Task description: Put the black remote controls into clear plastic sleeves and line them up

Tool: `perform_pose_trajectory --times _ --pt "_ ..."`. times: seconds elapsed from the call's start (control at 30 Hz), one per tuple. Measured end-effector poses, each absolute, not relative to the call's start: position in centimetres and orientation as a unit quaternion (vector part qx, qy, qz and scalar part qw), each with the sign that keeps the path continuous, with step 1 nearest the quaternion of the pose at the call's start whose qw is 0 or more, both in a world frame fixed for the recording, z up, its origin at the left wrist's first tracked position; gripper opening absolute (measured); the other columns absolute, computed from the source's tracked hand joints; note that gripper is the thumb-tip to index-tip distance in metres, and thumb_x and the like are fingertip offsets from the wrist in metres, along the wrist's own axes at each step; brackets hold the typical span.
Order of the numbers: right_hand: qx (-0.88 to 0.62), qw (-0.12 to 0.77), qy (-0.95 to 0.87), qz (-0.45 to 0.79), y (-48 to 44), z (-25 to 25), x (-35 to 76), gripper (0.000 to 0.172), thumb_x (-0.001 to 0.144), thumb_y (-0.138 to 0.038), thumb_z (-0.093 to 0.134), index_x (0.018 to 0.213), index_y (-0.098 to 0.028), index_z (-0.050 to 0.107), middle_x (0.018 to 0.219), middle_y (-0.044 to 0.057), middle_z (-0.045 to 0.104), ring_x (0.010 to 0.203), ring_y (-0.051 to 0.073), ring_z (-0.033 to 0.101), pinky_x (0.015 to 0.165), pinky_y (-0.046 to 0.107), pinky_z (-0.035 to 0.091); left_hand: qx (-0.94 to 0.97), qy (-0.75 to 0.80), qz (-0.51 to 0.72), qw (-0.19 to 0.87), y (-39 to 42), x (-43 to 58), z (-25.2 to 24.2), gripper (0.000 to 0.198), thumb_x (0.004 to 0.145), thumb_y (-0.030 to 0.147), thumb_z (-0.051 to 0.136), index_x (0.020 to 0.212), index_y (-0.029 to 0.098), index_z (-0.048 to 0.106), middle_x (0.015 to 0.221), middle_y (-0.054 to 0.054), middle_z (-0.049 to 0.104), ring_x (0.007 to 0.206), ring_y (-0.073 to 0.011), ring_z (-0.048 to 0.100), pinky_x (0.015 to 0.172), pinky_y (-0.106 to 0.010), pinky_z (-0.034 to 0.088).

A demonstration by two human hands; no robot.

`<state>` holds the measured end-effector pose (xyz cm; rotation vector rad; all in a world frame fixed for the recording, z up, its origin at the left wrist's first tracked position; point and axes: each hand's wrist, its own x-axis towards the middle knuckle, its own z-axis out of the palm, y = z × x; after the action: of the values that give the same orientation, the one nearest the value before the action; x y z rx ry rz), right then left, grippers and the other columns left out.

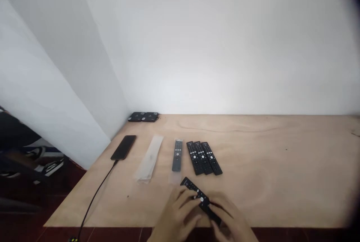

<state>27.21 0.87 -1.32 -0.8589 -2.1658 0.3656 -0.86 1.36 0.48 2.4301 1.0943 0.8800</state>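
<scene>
Near the table's front edge, a black remote control (206, 205) lies slantwise between my hands. My right hand (229, 215) is closed around its lower right part, thumb on the near side and fingers bent over the far side. Slightly blurred, my left hand (180, 212) reaches over the remote's left edge. Its bent fingertips touch the buttons, while the thumb stands apart below. Just beyond my hands, another remote in a clear plastic sleeve (177, 155) lies upright in view. To its right are three bare black remotes (203, 157), side by side and partly overlapping.
A translucent plastic sleeve (150, 159) lies flat left of the remotes. Farther left, a black phone (123, 147) has a cable (97, 193) running off the front edge. Two black boxes (143, 116) sit at the back left corner, against the white wall (225, 47).
</scene>
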Motion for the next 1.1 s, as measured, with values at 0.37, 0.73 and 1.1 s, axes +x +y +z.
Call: perform_pose_trajectory --times 0.37,0.73,1.1 --pt "-0.474 0.336 -0.743 0.333 1.9 -0.9 29.5 0.039 0.115 -0.032 0.05 0.149 -0.031 0.067 0.151 0.012 0.069 0.143 0.032 0.064 0.123 0.057 0.052 0.716 0.489 0.348 0.357 2.5 0.0 1.6 0.018 0.105 0.035 0.069 0.12 0.028 0.079 0.118 -0.008 0.079 0.112 -0.0285 0.071 0.099 -0.04 0.057" --pt "-0.426 0.25 -0.82 0.288 3.9 0.3 27.9 0.055 0.105 -0.032 0.073 0.158 -0.033 0.057 0.148 0.012 0.064 0.135 0.033 0.061 0.116 0.051 0.054 0.582 0.565 0.337 0.478 3.7 1.0 1.3 0.023 0.083 0.037 0.084 0.098 0.019 0.081 0.097 -0.007 0.081 0.094 -0.0282 0.074 0.085 -0.036 0.056" --pt "-0.434 0.252 -0.822 0.269 3.7 0.7 28.0 0.046 0.105 -0.034 0.074 0.148 -0.03 0.062 0.133 0.011 0.069 0.124 0.033 0.064 0.107 0.049 0.058 0.563 0.546 0.347 0.514 3.9 0.6 1.7 0.063 0.089 0.049 0.084 0.143 0.02 0.07 0.109 -0.009 0.08 0.1 -0.0295 0.075 0.092 -0.042 0.06"
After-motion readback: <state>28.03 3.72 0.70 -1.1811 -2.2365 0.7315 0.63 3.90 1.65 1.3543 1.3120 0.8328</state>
